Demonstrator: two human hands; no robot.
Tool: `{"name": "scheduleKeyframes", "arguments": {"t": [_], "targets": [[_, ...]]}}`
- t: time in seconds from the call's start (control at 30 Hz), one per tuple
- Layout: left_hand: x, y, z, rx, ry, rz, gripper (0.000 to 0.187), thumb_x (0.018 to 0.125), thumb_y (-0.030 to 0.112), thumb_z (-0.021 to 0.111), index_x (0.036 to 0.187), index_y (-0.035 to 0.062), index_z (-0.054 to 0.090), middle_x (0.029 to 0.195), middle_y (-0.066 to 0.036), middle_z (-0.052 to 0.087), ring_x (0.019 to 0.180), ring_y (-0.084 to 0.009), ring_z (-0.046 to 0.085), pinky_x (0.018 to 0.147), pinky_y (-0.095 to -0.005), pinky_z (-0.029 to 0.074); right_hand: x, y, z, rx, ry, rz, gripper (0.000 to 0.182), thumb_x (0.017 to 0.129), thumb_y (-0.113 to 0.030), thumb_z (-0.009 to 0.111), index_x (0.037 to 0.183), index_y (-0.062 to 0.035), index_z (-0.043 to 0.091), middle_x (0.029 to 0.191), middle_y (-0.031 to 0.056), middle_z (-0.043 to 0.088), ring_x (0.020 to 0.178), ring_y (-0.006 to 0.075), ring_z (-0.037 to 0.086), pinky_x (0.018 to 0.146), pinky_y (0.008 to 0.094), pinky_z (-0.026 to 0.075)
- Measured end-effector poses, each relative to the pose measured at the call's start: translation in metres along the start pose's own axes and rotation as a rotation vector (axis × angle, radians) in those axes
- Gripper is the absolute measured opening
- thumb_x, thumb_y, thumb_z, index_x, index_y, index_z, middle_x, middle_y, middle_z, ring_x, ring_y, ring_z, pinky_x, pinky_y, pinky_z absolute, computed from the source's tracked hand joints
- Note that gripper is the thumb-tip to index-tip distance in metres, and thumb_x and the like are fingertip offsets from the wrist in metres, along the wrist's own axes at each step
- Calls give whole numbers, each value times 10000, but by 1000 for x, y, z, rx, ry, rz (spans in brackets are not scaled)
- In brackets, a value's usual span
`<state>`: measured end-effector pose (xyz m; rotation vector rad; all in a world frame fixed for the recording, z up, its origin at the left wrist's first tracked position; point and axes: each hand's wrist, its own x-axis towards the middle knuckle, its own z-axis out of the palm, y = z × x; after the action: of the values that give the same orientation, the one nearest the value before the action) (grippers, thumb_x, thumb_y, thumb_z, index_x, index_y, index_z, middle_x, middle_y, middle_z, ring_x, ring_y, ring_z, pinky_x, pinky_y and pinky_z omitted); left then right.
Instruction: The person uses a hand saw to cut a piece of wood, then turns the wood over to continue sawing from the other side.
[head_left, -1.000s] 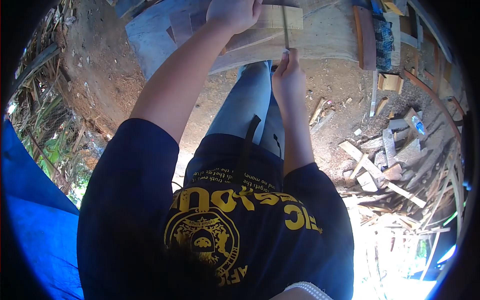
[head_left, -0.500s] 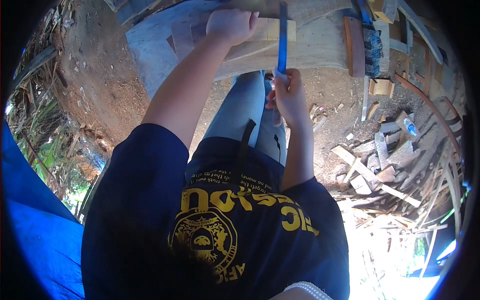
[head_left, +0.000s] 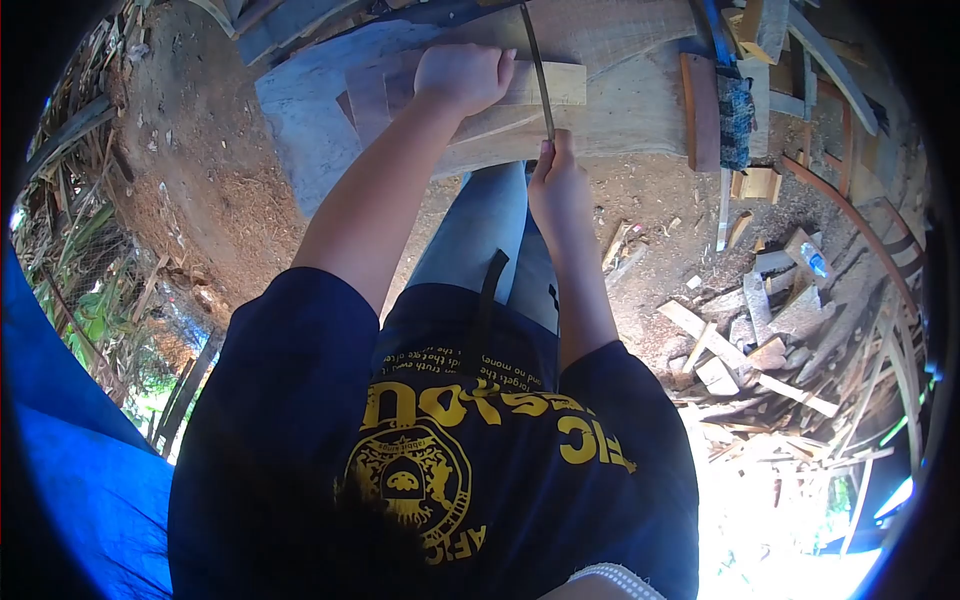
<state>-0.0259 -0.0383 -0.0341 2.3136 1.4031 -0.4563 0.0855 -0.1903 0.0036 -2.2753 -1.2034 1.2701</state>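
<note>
Head view: your right hand (head_left: 560,187) has brought its gripped blade (head_left: 538,70) across the wood slat (head_left: 566,85) under your left fist (head_left: 460,78).

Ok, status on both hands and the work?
Left hand closed, over pale strip. Right hand gripping long thin tool, angled across strip. Reddish block clear of both.

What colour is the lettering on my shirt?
Yellow lettering, on dark fabric; it shows best in the head view.

Dirt floor (head_left: 200,130), wood scraps (head_left: 683,321), blue sheeting (head_left: 85,480).
</note>
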Motion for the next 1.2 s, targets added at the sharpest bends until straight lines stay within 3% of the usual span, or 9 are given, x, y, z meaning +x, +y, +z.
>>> {"name": "scheduleKeyframes", "arguments": {"t": [0.33, 0.6, 0.73, 0.8, 0.9, 0.97, 1.03, 1.2], "targets": [[3, -4, 1, -22, 25, 49, 493, 988, 373, 330, 786, 95, 685, 704, -145, 676, 661, -331, 667, 623, -461, 547, -23, 16, 22, 89, 101, 61, 130, 985, -158, 433, 1070, -65, 469, 713, 247, 630, 674, 458, 632, 538, 532, 486], [3, -2, 2, -13, 47, 45, 486, 986, 371, 341, 778, 90, 678, 683, -154, 666, 647, -345, 663, 611, -471, 546, -53, 38, 42, 106, 120, 51, 106, 975, -142, 436, 1013, -44, 422, 650, 265, 594, 645, 472, 607, 510, 554, 464], [3, 0, -2, 1, 3, 30, 480, 983, 371, 351, 771, 87, 675, 689, -160, 666, 653, -355, 661, 614, -477, 544, -23, 31, 45, 98, 115, 12, 111, 962, -133, 454, 1023, -45, 425, 651, 269, 594, 641, 471, 608, 508, 555, 468], [2, 1, -1, -16, 42, 32, 477, 980, 371, 355, 764, 88, 673, 694, -165, 666, 662, -363, 661, 629, -481, 542, 21, 14, 47, 81, 219, -53, 60, 966, -127, 469, 992, -76, 451, 572, 233, 568, 574, 439, 606, 462, 517, 411], [3, 2, -1, -23, 59, 27, 472, 977, 372, 360, 767, 88, 673, 705, -172, 666, 673, -373, 661, 644, -488, 539, 13, 9, 36, 146, 165, -22, 79, 960, -128, 480, 992, -68, 439, 582, 256, 560, 600, 444, 614, 507, 531, 413], [3, 2, -2, -18, 30, 32, 470, 975, 372, 362, 769, 88, 674, 712, -175, 667, 677, -376, 660, 646, -490, 538, -21, 35, 44, 137, 246, -113, 101, 954, -128, 489, 992, -57, 427, 613, 278, 563, 583, 476, 586, 551, 546, 407], [4, 2, -6, -15, 24, 23, 467, 974, 371, 365, 771, 87, 675, 719, -178, 669, 681, -379, 660, 648, -491, 537, -42, 39, 36, 175, 119, -34, 150, 954, -132, 460, 1066, -35, 439, 693, 293, 604, 674, 453, 627, 544, 548, 490], [2, 4, -4, -19, 66, 34, 472, 972, 368, 369, 747, 84, 672, 718, -177, 669, 671, -374, 660, 640, -487, 537, 19, 6, 26, -3, 121, -46, 226, 959, -156, 466, 1151, -41, 437, 689, 292, 608, 670, 462, 626, 559, 547, 501]]}}
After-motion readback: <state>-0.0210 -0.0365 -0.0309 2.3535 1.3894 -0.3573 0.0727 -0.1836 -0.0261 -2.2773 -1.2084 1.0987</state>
